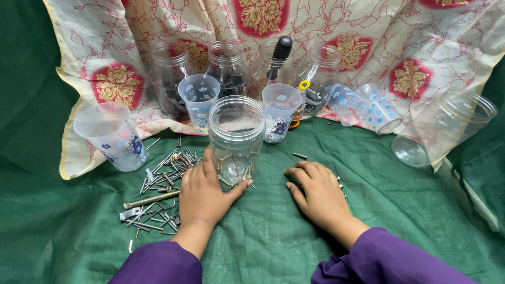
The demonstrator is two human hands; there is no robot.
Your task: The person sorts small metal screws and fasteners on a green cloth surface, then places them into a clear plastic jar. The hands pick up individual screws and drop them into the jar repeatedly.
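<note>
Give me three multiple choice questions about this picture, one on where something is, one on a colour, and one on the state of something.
1. Where is the pile of screws?
A. Beside the left hand
B. Inside the tipped cup
C. Under the right hand

2. What colour are the sleeves?
A. Yellow
B. Purple
C. White

3. How does the big jar at far right stand?
A. Upright with a lid
B. Upside down
C. Tipped on its side, open

Answers: 1 A, the screws lie on the green cloth just left of that hand. 2 B, both cuffs are purple. 3 C, it leans over with its open mouth showing.
</note>
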